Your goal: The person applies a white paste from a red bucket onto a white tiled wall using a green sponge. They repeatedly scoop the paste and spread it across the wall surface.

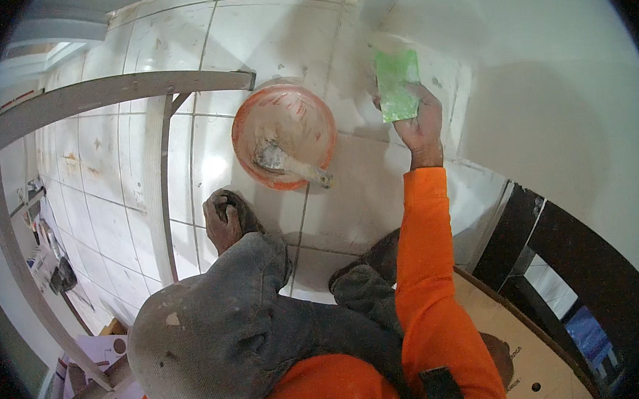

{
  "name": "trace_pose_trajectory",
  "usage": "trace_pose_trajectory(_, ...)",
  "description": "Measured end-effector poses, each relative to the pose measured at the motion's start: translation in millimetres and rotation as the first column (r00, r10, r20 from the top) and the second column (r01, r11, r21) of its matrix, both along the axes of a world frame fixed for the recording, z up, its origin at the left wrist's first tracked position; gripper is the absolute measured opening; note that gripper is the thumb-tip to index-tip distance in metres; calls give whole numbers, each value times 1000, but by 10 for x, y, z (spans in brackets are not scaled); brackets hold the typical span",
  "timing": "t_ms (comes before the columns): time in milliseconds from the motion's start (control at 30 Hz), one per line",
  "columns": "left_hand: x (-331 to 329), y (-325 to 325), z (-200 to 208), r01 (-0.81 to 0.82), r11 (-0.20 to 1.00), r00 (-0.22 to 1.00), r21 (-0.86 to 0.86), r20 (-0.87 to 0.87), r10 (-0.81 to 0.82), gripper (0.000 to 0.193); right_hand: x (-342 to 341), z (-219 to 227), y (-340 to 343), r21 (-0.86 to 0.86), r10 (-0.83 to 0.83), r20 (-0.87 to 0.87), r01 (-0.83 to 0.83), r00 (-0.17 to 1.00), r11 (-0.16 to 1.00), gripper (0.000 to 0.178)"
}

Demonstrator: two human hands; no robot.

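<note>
My right hand (420, 127) grips a green rectangular sheet of sandpaper (397, 83) dusted with white, held by its lower end close to the foot of the wall. My left hand (223, 227) hangs low at my left shoe (245, 211), fingers curled, with nothing seen in them. Between the hands, on the tiles, stands a round orange basin (282, 91) coated inside with pale residue. A scraper (287, 165) caked in white lies in it, its handle crossing the rim toward me.
A stepladder (158, 174) stands open at my left. White tiles (347, 175) cover the floor, meeting a white wall (550, 109) on the right. Behind my right arm are a cardboard piece (522, 348) and a black frame (559, 234). Assorted items (53, 262) lie beyond the ladder.
</note>
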State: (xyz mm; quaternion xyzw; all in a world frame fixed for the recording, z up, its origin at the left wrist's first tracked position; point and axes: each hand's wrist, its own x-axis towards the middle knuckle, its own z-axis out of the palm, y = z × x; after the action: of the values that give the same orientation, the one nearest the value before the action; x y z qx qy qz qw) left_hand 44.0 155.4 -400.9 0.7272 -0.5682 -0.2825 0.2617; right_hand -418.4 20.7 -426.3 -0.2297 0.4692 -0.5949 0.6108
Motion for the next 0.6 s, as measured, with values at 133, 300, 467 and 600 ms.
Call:
trace_pose_trajectory(133, -19, -6, -38, 36, 999, 999, -27, 23, -35, 36, 37, -47, -10, -39, -72, -19, 72, 997, 997, 58)
trace_pose_trajectory(300, 163, 128, -122, -1, 1000, 994, 1, 106, 1, 34, 223, 453, -195, 37, -32, 334, 21, 942, 999, 68)
trace_pose_trajectory(467, -78, -36, 129, -57, 995, 995, 77, 89, 50, 32, 47, 549, -300, 184, 188, -982, -328, -18, 927, 65)
trace_pose_trajectory(600, -66, -42, 138, -91, 990, 996, 103, 22, 90, 32, -175, 398, -403, 102, -185, -608, -306, -772, 946, 73)
